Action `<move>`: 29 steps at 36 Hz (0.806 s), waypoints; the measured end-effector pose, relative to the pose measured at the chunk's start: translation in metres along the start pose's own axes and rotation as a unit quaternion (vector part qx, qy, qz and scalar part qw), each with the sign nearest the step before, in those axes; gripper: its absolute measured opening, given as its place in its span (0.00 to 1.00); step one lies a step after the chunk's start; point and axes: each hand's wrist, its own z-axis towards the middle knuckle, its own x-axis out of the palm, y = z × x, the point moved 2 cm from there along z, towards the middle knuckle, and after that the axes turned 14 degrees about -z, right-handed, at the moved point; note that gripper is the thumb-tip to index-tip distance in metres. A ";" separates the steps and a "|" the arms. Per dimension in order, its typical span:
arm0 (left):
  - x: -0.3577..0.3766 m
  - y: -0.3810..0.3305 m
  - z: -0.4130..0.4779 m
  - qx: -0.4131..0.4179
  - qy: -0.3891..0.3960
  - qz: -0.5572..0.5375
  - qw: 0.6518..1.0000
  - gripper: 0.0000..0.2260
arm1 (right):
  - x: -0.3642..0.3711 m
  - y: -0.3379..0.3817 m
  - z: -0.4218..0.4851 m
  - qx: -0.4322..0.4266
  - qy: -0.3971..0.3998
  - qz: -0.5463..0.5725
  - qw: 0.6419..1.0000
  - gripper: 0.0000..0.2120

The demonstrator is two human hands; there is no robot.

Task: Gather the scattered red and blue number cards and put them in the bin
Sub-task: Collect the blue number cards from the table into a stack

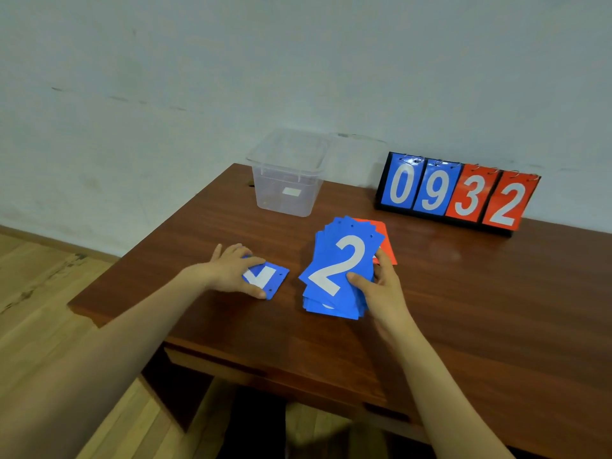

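Two bare forearms [99, 342] reach over pale plank flooring [39, 309] and the near edge of a glossy reddish-brown wooden table [463, 309]. The right hand [381, 286] grips a loose fan of flat blue cards [337, 270], a white 2 on top, thumb across its face; a red card [385, 240] shows behind the fan. To the left, the left hand [231, 270] curls over a single blue card [265, 279] lying on the wood. Farther back stand a clear square plastic bin [286, 180] and a flip scoreboard [460, 193] reading 0932, against a scuffed pale wall [198, 77]
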 end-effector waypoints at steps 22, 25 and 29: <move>-0.012 -0.028 -0.008 -0.020 -0.224 -0.317 0.921 0.09 | -0.007 0.003 -0.005 -0.002 -0.009 0.024 1.000 0.29; -0.016 -0.029 -0.012 -0.024 -0.232 -0.494 0.837 0.09 | -0.008 0.002 -0.005 0.004 -0.010 0.024 1.000 0.29; -0.019 -0.035 -0.023 -0.040 -0.207 -0.628 0.749 0.11 | -0.013 -0.001 -0.005 -0.001 -0.017 0.018 1.000 0.28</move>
